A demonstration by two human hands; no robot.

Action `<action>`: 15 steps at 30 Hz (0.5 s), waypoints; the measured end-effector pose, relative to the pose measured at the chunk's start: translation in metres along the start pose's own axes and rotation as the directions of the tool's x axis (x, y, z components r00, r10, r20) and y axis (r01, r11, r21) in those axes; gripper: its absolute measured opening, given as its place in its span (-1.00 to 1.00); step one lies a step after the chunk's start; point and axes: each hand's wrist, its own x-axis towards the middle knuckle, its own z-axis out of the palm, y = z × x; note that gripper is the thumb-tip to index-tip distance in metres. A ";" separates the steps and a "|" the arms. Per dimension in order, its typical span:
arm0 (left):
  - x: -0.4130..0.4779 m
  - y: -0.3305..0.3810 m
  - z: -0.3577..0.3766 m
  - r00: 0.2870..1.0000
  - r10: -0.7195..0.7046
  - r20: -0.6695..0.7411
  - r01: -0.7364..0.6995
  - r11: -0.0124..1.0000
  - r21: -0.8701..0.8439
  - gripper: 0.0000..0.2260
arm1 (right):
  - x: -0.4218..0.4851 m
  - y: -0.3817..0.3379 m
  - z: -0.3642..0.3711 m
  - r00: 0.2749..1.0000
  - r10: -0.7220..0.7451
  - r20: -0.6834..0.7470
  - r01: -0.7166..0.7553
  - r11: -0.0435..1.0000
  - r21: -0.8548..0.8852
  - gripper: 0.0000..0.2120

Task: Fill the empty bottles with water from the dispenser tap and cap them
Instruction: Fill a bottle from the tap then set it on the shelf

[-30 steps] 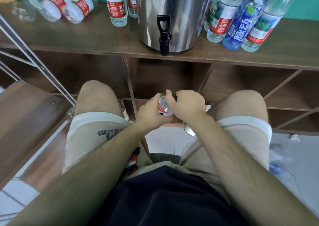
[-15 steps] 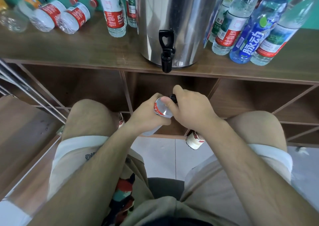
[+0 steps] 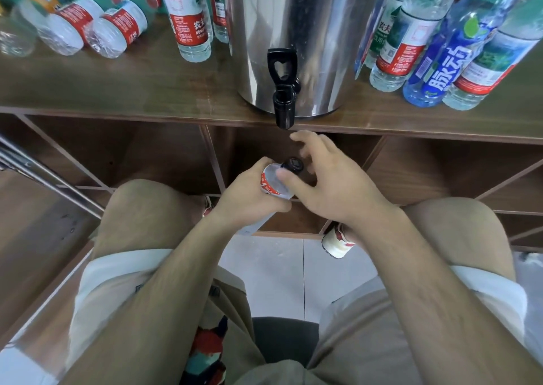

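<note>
My left hand [image 3: 249, 198] grips a clear bottle with a red label [image 3: 271, 184] between my knees. A dark cap [image 3: 293, 164] sits on its neck. My right hand [image 3: 329, 184] hovers beside the cap with fingers spread. Its thumb lies against the bottle's shoulder and the fingers are off the cap. Directly above hangs the black tap [image 3: 283, 102] of the steel dispenser [image 3: 311, 32], which stands on the wooden shelf [image 3: 123, 90].
Capped bottles [image 3: 117, 29] lie on the shelf's left, and one [image 3: 191, 23] stands near the dispenser. Several filled bottles [image 3: 440, 64] stand at the right. Another bottle [image 3: 335, 242] sits low by my right forearm. Metal rods [image 3: 44, 176] slant at the left.
My right hand has let go of the cap and spread its fingers. The view has tipped up, bringing the shelf and tap closer.
</note>
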 end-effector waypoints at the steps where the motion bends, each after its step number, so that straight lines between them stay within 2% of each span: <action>1: -0.001 0.002 0.001 1.000 0.000 -0.007 0.000 1.000 0.031 -0.52 | 0.003 0.000 0.001 0.998 0.068 -0.005 -0.068 0.993 -0.099 -0.43; 3: -0.002 0.005 0.001 1.000 -0.003 -0.017 0.004 0.998 0.063 -0.51 | 0.006 -0.001 0.001 0.995 0.094 0.032 -0.086 0.977 -0.195 -0.50; 6: -0.003 0.006 0.001 1.000 -0.013 -0.010 0.013 0.998 0.059 -0.49 | 0.005 0.000 -0.001 0.994 -0.025 0.108 0.042 0.987 -0.154 -0.75; 9: -0.004 0.004 0.001 0.999 -0.030 -0.011 0.030 0.999 0.034 -0.51 | 0.002 0.001 -0.007 0.972 -0.199 0.126 0.211 0.974 -0.088 -0.65; 12: -0.003 0.003 0.002 0.999 -0.039 -0.017 0.040 0.999 0.037 -0.53 | 0.002 0.005 -0.013 0.961 -0.277 0.008 0.277 0.961 0.007 -0.64; 15: -0.002 0.002 0.002 0.995 -0.076 -0.066 0.075 0.997 -0.024 -0.54 | 0.003 0.017 -0.017 0.960 -0.145 -0.238 0.170 0.982 0.088 -0.73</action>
